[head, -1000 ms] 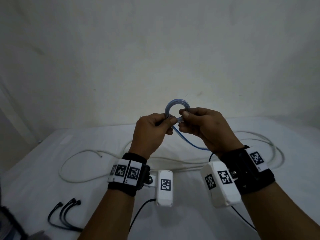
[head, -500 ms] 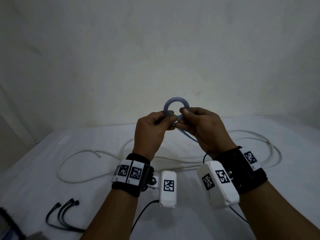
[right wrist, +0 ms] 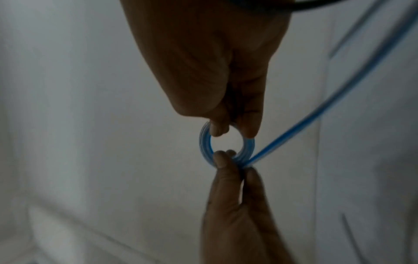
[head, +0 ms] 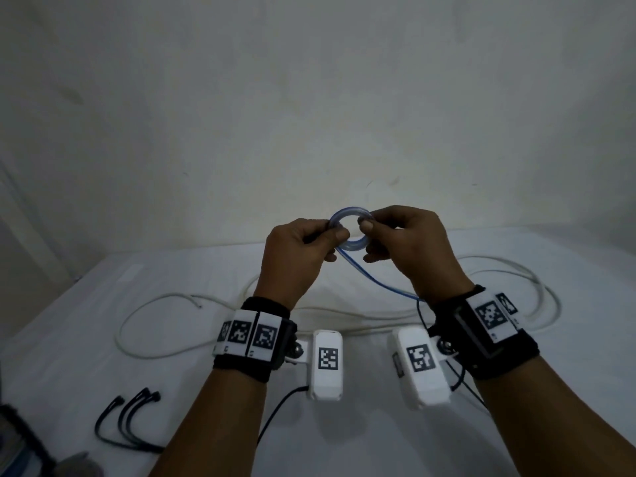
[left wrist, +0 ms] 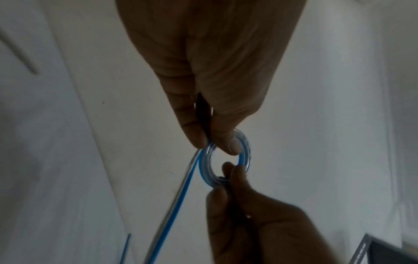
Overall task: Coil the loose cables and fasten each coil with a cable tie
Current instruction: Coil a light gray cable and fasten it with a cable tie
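Above the white table (head: pixel 69 339), left hand (head: pixel 296 256) and right hand (head: pixel 409 249) pinch opposite sides of a small blue cable coil (head: pixel 351 228), its tail unwound; the white cable (head: pixel 155 352) lies loose, the black cable ties (head: pixel 127 425) unused.

Both hands raised, left (head: pixel 297 251) and right (head: pixel 404 244), fingertips pinched.

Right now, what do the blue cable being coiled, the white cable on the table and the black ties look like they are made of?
Blue cable: looks like clear, glossy flexible plastic with a blue stripe; light shows through the coil, pinched by the left hand and right hand.
White cable: matte white sheathing, probably plastic or rubber; lies in loose curves.
Black ties: thin, dark, bent strips, likely plastic; too small to be sure.
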